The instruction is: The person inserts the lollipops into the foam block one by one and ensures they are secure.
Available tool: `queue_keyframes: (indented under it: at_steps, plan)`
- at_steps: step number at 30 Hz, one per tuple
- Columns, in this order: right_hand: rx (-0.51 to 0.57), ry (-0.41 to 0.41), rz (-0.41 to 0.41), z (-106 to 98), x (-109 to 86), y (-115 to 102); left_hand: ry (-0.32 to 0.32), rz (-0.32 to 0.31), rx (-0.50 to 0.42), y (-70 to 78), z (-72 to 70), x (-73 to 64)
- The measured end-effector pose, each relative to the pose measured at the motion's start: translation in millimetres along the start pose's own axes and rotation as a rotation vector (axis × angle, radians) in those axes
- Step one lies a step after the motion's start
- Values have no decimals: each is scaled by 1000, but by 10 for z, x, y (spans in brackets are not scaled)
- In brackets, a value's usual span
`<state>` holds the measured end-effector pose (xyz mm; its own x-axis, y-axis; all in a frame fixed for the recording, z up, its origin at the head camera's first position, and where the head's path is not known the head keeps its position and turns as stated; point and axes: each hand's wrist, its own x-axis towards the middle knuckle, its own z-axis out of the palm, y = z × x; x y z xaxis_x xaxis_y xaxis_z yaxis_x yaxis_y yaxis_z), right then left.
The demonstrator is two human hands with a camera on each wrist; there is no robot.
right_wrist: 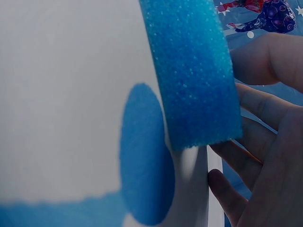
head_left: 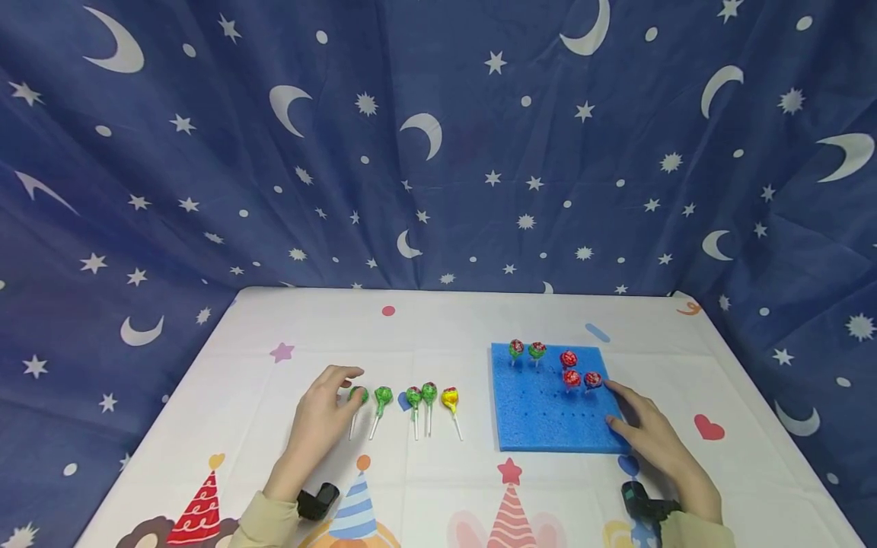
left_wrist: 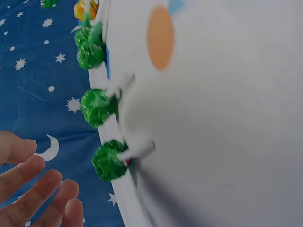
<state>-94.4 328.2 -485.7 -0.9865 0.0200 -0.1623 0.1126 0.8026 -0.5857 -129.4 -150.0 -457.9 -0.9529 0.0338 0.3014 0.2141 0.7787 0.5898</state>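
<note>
currently, our left hand hovers near the leftmost green-wrapped ball lollipop with a white stick; its fingers are loosely curved, released, and grasp nothing. to the right of this lollipop, we find three more green-wrapped lollipops and one yellow-wrapped lollipop in a row on the white printed tablecloth. our right hand rests against the right edge of the blue rectangular foam board, its fingers relaxed, not clenched. on the board, we count five upright lollipops: two red-and-green lollipops at the back left, two red-wrapped lollipops and one purple-and-red lollipop toward the right.
</note>
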Motion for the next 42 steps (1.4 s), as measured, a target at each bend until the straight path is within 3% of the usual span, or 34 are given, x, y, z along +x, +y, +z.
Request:
queue_keyframes:
  at_steps: [4,11,19,42]
  plan:
    - [-2,8,-5,-5,-5,-3,-41,-9,11,-53,-22,42]
    - [3,3,1,-3,0,-8,-172,-38,28,-130,-23,103]
    - [-4,6,-2,16,-3,-15,-259,-125,3,-187,-7,162]
    - [-12,15,-3,6,-2,5,-313,-137,-10,-218,34,235]
